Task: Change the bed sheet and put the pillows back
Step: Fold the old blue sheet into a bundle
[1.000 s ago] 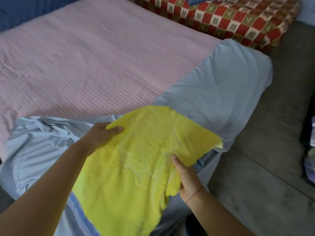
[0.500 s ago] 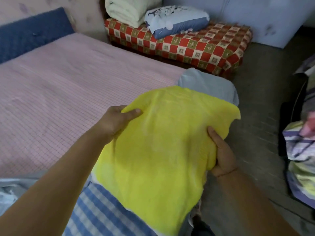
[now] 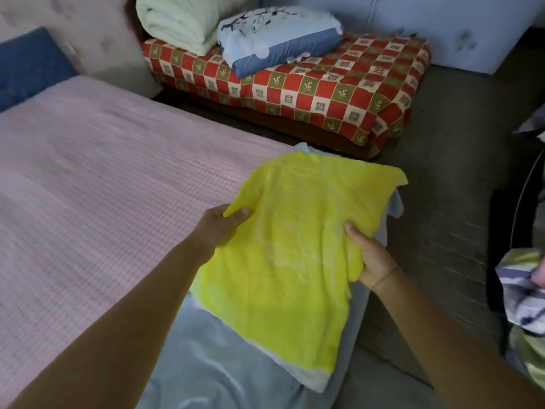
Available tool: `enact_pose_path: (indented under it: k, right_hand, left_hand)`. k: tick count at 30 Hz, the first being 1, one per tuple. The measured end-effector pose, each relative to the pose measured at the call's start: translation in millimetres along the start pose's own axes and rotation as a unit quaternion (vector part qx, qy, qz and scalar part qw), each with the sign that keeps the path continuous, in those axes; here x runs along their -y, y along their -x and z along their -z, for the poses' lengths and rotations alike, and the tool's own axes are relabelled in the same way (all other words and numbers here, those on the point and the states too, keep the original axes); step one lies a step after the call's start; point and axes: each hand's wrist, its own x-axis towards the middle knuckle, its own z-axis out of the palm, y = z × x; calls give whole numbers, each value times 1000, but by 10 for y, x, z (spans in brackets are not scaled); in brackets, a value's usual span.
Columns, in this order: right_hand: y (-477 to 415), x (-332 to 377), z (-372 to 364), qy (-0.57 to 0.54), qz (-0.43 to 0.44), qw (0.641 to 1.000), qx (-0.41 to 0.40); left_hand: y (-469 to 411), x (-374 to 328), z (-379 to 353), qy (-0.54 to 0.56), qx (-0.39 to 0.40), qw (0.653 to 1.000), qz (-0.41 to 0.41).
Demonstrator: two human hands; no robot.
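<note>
I hold a pillow with a yellow fleecy cover [image 3: 292, 255] above the bed's near right corner. My left hand [image 3: 219, 225] grips its left edge, thumb on top. My right hand [image 3: 370, 255] grips its right edge. Under the pillow lies a pale blue sheet [image 3: 212, 358], bunched over the corner of the bed. The rest of the mattress shows a pink checked cover [image 3: 103, 202]. A second pillow, pale blue with a flower print [image 3: 277, 36], lies on a side bench at the back.
The bench with a red checked cloth [image 3: 339, 87] also carries a folded pale green quilt [image 3: 182, 22]. A dark blue headboard cushion [image 3: 29, 66] stands at the far left. Grey floor [image 3: 448, 160] runs along the right, with bundled striped fabric [image 3: 522, 299] at the right edge.
The pillow has been lifted and carried forward and to the right, away from the bed's middle. My view has risen, bringing the bench and its pillow into sight.
</note>
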Motion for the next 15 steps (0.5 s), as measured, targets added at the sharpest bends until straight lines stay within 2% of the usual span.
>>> enact_pose_path:
  k: [2, 5, 8, 15]
  right_hand:
    - [-366, 105, 109, 42, 7, 999, 12]
    - [-887, 150, 325, 129, 15, 991, -41]
    - [-1165, 11, 503, 240, -39, 968, -56]
    - [-987, -428, 392, 262, -97, 956, -92]
  left_hand:
    - [-383, 49, -142, -4, 1, 1000, -14]
    - [-931, 200, -351, -74, 37, 996, -41]
    - [-1131, 277, -604, -164, 48, 985, -23]
    - [-947, 633, -732, -146, 84, 986, 14]
